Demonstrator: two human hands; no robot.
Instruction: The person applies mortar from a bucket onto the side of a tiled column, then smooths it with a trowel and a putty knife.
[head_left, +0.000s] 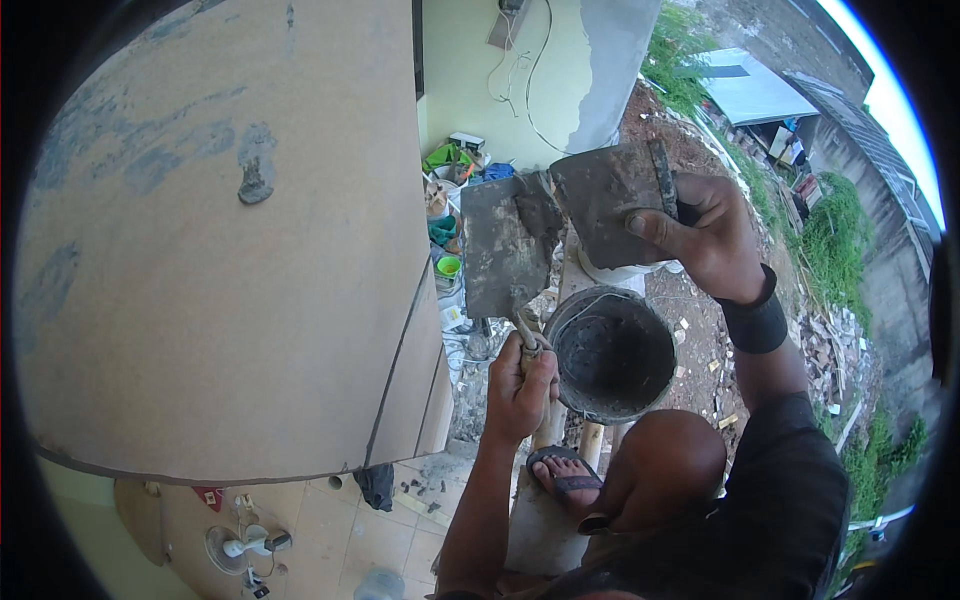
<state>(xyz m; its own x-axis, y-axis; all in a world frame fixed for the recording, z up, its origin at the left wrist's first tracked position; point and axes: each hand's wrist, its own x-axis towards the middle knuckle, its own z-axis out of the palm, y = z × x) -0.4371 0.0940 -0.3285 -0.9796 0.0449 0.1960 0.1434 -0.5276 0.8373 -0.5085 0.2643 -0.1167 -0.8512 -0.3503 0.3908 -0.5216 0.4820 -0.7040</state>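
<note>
My left hand (pixel 522 388) is closed around the handle of a flat, square-bladed trowel (pixel 492 255), its grey blade turned upward. Wet grey mortar (pixel 537 212) clings along that blade's right side. In my right hand (pixel 712 235) is a wide rectangular scraper (pixel 605 190), gripped at its thick back edge with the thumb on the mortar-smeared face. The scraper's left edge is at or very near the mortar on the trowel; actual contact cannot be made out. Below both tools stands a round black bucket (pixel 615 355), its inside coated with grey residue.
A large tan wall panel (pixel 250 330) with grey smears fills the left. My sandalled foot (pixel 565 470) and bent knee are by the bucket, on a narrow raised plank (pixel 545 535). Far below, a fan (pixel 235 545) stands on tiles. Rubble and plants lie to the right.
</note>
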